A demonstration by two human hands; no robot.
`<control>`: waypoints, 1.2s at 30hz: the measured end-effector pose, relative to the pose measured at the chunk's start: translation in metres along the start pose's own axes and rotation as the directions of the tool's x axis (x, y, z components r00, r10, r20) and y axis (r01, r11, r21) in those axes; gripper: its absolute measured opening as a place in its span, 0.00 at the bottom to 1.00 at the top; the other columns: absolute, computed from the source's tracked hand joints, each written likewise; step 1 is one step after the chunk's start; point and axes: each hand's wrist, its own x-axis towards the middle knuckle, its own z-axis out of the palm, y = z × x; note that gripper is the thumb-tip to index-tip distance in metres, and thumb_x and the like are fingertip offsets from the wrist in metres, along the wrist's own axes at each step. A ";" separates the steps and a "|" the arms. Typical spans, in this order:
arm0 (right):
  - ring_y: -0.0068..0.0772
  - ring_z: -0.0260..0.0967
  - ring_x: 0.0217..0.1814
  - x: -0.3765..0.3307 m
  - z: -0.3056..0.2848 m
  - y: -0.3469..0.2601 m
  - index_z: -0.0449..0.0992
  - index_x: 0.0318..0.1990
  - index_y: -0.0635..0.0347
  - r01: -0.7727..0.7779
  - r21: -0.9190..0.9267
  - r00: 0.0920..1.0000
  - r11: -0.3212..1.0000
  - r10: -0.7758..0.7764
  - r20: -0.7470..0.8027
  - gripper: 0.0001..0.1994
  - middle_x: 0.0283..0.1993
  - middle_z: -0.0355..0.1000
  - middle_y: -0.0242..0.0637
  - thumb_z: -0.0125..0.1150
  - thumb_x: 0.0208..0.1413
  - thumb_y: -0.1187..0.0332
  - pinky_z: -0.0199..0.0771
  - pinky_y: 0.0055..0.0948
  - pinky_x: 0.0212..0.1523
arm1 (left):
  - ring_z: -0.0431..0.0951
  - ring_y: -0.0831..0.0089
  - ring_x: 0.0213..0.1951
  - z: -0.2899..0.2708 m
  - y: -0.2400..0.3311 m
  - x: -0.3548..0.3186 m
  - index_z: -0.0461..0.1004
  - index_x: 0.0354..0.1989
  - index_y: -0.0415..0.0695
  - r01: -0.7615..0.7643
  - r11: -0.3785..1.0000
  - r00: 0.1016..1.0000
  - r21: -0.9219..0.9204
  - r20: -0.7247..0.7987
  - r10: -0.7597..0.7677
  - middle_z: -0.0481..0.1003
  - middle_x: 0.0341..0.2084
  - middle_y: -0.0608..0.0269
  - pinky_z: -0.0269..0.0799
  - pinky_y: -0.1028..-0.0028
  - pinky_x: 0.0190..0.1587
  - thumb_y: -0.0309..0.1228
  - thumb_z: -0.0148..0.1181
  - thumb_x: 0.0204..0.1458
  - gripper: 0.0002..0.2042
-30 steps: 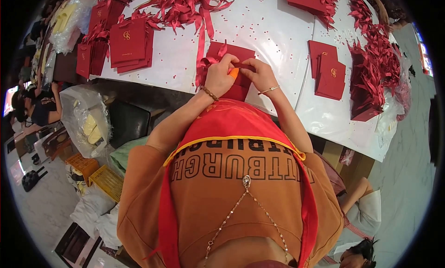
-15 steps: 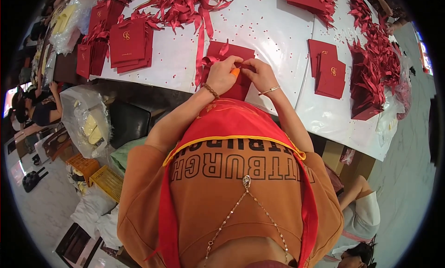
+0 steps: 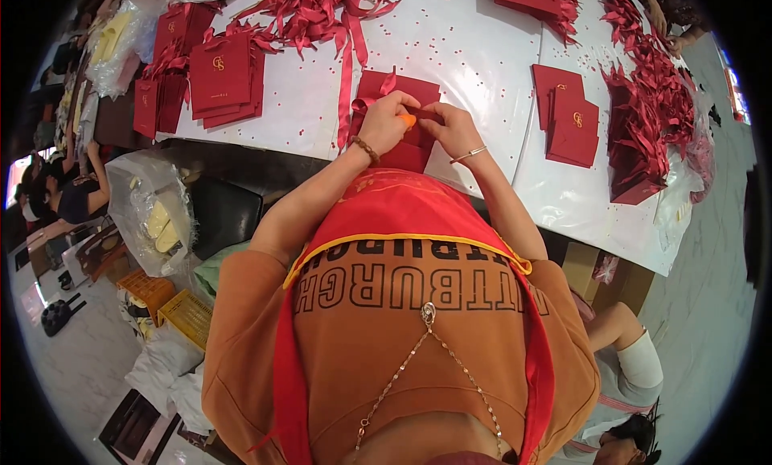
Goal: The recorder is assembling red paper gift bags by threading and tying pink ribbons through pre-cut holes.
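A red paper gift bag [image 3: 410, 87] lies on the white table in front of me, partly hidden by my hands. My left hand [image 3: 383, 123] is over the bag, fingers closed on a red ribbon [image 3: 416, 113]. A small orange piece [image 3: 409, 120] shows at its fingers; I cannot tell what it is. Close on the other side, my right hand [image 3: 449, 130] pinches the ribbon, fingertips curled toward the left hand. Another loop of ribbon [image 3: 389, 82] rises from the bag's far part.
Stacked red bags [image 3: 219, 79] stand at the left, with a ribbon heap [image 3: 318, 14] behind. Two bags [image 3: 572, 135] lie at the right, beside a long row of ribboned bags [image 3: 635, 155]. Red confetti bits dot the white tabletop [image 3: 482, 47]. A black chair [image 3: 225, 216] is at lower left.
My fingers have shifted slightly over the bag, and more of the ribbon shows between them. The bag has stayed nearly in place.
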 end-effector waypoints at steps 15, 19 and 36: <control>0.43 0.70 0.37 -0.004 0.012 0.017 0.72 0.41 0.63 0.009 0.058 0.996 0.998 -0.004 -0.092 0.13 0.38 0.71 0.47 0.57 0.45 0.71 0.69 0.31 0.38 | 0.75 0.58 0.29 -0.007 0.009 -0.003 0.67 0.39 0.42 -0.159 0.932 0.982 0.325 -0.048 0.184 0.74 0.25 0.52 0.68 0.66 0.31 0.20 0.49 0.42 0.13; 0.39 0.70 0.37 -0.002 0.008 0.011 0.72 0.43 0.61 -0.043 0.119 0.998 0.992 0.048 -0.043 0.14 0.39 0.71 0.46 0.57 0.46 0.71 0.68 0.29 0.39 | 0.75 0.60 0.28 0.000 -0.001 -0.006 0.70 0.36 0.41 -0.161 0.958 0.982 0.238 -0.062 0.181 0.74 0.26 0.53 0.68 0.69 0.30 0.21 0.50 0.42 0.10; 0.41 0.69 0.32 -0.006 0.014 0.004 0.72 0.39 0.58 0.217 -0.044 0.966 0.975 -0.221 -0.137 0.12 0.33 0.71 0.44 0.57 0.44 0.75 0.69 0.32 0.33 | 0.73 0.70 0.23 0.015 0.001 -0.008 0.68 0.37 0.40 -0.183 0.904 0.961 0.386 -0.124 0.247 0.72 0.19 0.58 0.67 0.74 0.26 0.21 0.52 0.43 0.11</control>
